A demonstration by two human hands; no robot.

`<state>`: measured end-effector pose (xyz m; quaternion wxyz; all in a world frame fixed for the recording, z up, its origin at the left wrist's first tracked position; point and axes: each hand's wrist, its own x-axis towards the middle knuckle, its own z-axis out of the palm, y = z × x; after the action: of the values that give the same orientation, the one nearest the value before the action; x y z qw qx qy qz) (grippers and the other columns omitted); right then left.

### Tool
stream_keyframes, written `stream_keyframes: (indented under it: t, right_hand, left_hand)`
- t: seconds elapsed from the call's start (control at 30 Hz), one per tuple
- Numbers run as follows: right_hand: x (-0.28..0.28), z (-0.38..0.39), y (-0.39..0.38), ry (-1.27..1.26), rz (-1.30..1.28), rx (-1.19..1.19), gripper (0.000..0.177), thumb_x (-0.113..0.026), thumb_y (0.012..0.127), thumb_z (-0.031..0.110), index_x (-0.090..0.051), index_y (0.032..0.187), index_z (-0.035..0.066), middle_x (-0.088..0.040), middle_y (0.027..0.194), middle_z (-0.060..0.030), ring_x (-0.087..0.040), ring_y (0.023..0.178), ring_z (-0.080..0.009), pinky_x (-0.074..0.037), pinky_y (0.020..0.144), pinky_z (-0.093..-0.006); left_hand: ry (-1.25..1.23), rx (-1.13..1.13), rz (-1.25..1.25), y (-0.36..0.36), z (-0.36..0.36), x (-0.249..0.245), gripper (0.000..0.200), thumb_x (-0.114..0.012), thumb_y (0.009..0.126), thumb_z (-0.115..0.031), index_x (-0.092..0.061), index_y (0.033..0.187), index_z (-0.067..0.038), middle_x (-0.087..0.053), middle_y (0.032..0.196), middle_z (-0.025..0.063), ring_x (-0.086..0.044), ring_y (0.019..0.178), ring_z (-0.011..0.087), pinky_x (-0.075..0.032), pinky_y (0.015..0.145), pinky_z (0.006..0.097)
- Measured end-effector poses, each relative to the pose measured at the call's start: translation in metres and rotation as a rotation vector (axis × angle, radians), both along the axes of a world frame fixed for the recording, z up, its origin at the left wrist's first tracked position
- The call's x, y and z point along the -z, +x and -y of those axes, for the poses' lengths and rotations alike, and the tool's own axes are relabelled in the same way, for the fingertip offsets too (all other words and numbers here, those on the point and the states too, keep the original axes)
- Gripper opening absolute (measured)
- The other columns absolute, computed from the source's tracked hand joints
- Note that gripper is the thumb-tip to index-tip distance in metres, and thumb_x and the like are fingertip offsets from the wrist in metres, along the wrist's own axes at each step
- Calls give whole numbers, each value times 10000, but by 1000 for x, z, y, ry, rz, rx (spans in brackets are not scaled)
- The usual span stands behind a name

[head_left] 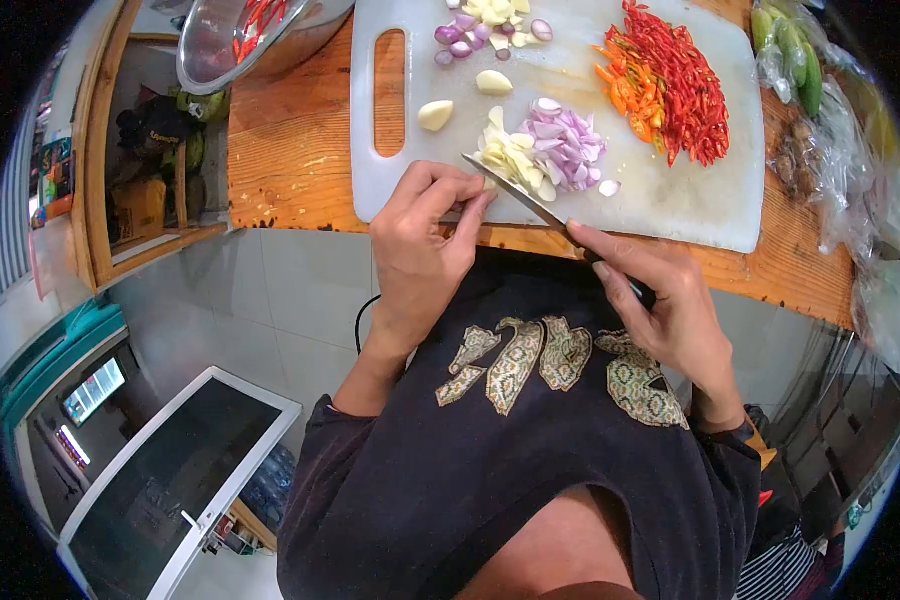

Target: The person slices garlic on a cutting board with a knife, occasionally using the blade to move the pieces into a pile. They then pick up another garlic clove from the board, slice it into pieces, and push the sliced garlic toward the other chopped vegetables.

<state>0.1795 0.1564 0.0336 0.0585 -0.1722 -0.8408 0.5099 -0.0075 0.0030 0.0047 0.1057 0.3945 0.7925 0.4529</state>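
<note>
My right hand [665, 300] grips a knife [532, 200] by its dark handle, with the blade slanting up to the left over the near edge of the white cutting board [670, 215]. Close to the blade, my left hand [425, 230] is closed in a pinch around what looks like a garlic clove, mostly hidden by the fingers. Sliced garlic [510, 155] lies in a pile just beyond the blade, touching a heap of sliced shallots [565, 145]. Two whole garlic cloves [436, 115] rest farther left on the board.
Cut red chilies [680, 90] and orange chilies [630, 90] cover the board's right side. Peeled shallots [460, 40] sit at the back. A metal bowl [205, 65] stands on the wooden table [290, 150] at left. Plastic bags with green vegetables [795, 60] lie at right.
</note>
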Motion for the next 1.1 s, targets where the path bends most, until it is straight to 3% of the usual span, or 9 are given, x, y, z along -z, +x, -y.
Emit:
stream_keyframes:
  t: [0.23, 0.43, 0.73, 0.93, 1.1]
  right_hand:
    - [10, 5, -4, 75, -134, 14, 461, -663, 886, -22, -671, 1336, 77, -732, 925, -207, -701, 757, -333, -544, 739, -405]
    - [-1, 3, -5, 37, -26, -13, 462, -662, 890, -21, -667, 1342, 76, -721, 913, -215, -694, 746, -334, -540, 732, -408]
    - [17, 8, -11, 34, -101, 4, 429, -650, 907, -12, -665, 1330, 57, -726, 926, -208, -704, 793, -348, -549, 757, -398]
    - [1, -1, 9, -8, 81, 14, 434, -659, 892, -25, -679, 1318, 59, -733, 950, -216, -719, 800, -341, -553, 771, -387]
    - [7, 0, 2, 5, -63, 21, 431, -667, 882, -28, -690, 1303, 60, -739, 966, -214, -726, 821, -344, -559, 772, -395]
  left_hand:
    - [-8, 2, -13, 0, -1, -1, 121, -775, 830, 44, -713, 933, 32, -673, 911, 101, -733, 768, 216, -592, 657, 303]
    - [-5, 9, -28, -2, 1, 1, 123, -777, 827, 48, -714, 931, 29, -674, 908, 98, -732, 762, 210, -591, 658, 298]
    - [5, -13, -1, -1, 0, 1, 124, -786, 826, 45, -722, 932, 35, -680, 903, 95, -730, 755, 187, -598, 639, 285]
    - [39, -17, 23, 0, 0, 5, 112, -784, 829, 43, -722, 922, 40, -680, 900, 97, -730, 761, 183, -610, 647, 290]
    - [15, -6, 15, -1, 0, 3, 106, -779, 834, 41, -720, 923, 41, -677, 904, 95, -729, 770, 188, -609, 648, 297]
